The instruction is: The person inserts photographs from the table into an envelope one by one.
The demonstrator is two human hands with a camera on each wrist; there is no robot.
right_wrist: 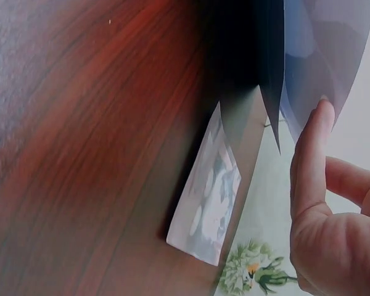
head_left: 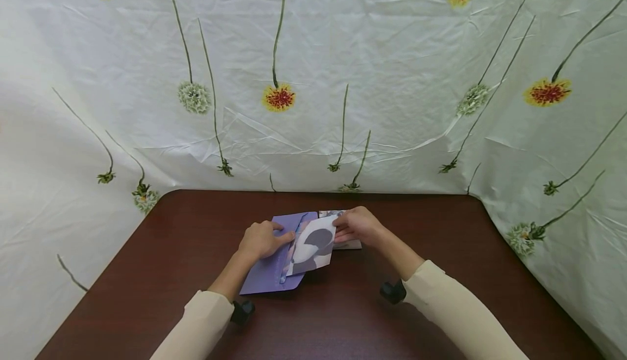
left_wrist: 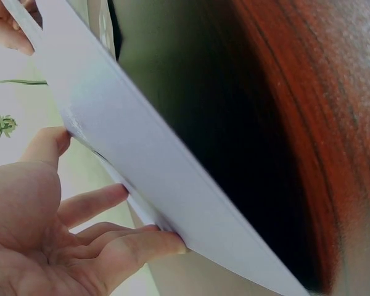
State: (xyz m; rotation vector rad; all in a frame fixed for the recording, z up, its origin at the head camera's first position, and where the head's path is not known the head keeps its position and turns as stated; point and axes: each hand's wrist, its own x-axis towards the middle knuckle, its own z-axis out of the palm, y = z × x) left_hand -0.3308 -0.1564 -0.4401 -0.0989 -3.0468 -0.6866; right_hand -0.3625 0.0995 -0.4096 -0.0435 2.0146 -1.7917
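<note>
My left hand grips a purple envelope, its thumb lying toward the opening on the right side. In the left wrist view the fingertips bear on the pale envelope along its edge. My right hand pinches the upper right edge of a white and grey printed card. The card's left part overlaps the envelope's opening, where a pinkish printed strip also shows. In the right wrist view the index finger runs along the card, and the envelope's right edge stands above the table.
A flat, glossy printed packet lies on the brown table, partly behind the right hand in the head view. Dark wrist cameras sit below both sleeves. A white flowered cloth hangs around the table's back and sides.
</note>
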